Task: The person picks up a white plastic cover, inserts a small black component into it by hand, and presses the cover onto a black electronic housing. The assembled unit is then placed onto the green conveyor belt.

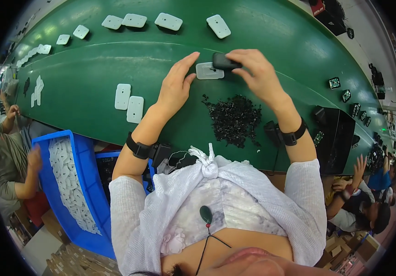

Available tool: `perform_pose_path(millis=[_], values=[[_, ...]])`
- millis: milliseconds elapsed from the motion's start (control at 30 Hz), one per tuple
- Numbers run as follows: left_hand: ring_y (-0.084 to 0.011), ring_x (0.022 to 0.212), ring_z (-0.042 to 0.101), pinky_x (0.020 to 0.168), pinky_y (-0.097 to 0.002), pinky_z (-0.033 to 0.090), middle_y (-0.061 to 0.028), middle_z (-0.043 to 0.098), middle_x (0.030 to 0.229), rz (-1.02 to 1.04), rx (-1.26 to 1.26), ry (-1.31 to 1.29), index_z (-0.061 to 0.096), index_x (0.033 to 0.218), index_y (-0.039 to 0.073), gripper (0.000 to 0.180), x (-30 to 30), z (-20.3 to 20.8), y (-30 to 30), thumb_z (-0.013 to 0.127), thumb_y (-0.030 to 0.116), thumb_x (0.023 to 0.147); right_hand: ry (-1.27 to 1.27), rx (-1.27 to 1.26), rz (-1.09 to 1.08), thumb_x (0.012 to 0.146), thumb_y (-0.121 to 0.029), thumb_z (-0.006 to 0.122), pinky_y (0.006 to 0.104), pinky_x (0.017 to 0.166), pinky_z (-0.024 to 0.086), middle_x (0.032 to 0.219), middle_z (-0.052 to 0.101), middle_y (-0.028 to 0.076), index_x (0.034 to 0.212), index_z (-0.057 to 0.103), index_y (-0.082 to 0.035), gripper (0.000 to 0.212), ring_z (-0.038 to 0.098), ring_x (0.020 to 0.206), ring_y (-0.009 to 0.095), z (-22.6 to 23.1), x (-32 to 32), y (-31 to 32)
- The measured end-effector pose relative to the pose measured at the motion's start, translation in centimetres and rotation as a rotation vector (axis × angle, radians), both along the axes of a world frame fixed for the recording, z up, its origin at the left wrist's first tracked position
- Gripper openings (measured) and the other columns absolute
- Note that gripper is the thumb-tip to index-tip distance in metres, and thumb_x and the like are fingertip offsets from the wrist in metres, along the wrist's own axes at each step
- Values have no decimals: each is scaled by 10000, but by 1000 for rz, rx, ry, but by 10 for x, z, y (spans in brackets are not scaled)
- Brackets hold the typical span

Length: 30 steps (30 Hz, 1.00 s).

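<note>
In my right hand (257,72) is a small black plastic case (224,61), gripped between thumb and fingers. It is held over the right end of a white plastic shell (207,72) lying on the green table; I cannot tell whether the two touch. A small dark part shows inside the shell. My left hand (176,85) is open beside the shell's left end, thumb and fingers apart, with nothing in it. Toward me from the shell lies a pile of small black parts (236,119). Two white covers (123,96) rest to the left of my left hand.
Several white covers (168,21) form a curved row along the far side. Right, circuit boards (334,83) lie near a black box (337,138). A blue bin (89,184) of white pieces stands left, below the table edge. Other people sit at both sides.
</note>
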<state>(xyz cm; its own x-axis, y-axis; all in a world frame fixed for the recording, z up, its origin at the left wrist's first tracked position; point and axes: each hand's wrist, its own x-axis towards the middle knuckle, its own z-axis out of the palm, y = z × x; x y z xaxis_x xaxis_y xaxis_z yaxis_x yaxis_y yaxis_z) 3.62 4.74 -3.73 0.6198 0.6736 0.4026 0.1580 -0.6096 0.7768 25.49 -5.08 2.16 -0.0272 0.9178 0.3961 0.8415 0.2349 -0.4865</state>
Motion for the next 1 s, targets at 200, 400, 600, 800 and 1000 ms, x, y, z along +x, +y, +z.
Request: perform_pose_path(millis=[200, 400, 600, 800, 1000], values=[[-303, 1236, 504, 1012, -402, 414, -105, 540, 1340, -55, 134, 88, 542, 1289, 73, 526, -7, 1, -4, 501, -116, 800, -80, -83, 176, 741, -17, 677, 384, 886, 477, 1110, 617, 82, 1128, 625, -60, 392, 558, 1027, 289, -11, -23, 19], [-290, 1263, 490, 1021, -416, 399, -85, 534, 1359, -53, 278, 204, 544, 1304, 85, 532, -10, -15, -1, 467, -92, 809, -101, -127, 144, 738, -13, 682, 373, 869, 491, 1110, 620, 68, 1132, 639, -86, 403, 567, 1012, 272, -19, -28, 20], [-290, 1181, 540, 965, -397, 432, -137, 563, 1296, -4, 459, 293, 540, 1272, 13, 522, -2, -3, -8, 645, 52, 762, -130, -3, 31, 727, 9, 683, 374, 825, 512, 1131, 623, 60, 1144, 645, -101, 433, 581, 977, 252, -37, -29, 15], [-297, 1050, 580, 870, -386, 476, -145, 626, 1143, 87, 386, 205, 561, 1213, -9, 555, 15, -10, 8, 727, 117, 699, 231, -370, 1, 817, -68, 682, 312, 894, 490, 1118, 634, 79, 1190, 625, -75, 378, 598, 1026, 206, -23, -8, 39], [-114, 791, 628, 724, -251, 501, -106, 686, 968, 21, -795, -102, 567, 1182, -86, 364, 1, 5, -16, 599, 173, 929, 961, -408, 52, 904, -118, 640, 264, 938, 444, 1163, 594, 62, 1283, 535, -12, 407, 556, 1075, 131, -8, -35, 19]])
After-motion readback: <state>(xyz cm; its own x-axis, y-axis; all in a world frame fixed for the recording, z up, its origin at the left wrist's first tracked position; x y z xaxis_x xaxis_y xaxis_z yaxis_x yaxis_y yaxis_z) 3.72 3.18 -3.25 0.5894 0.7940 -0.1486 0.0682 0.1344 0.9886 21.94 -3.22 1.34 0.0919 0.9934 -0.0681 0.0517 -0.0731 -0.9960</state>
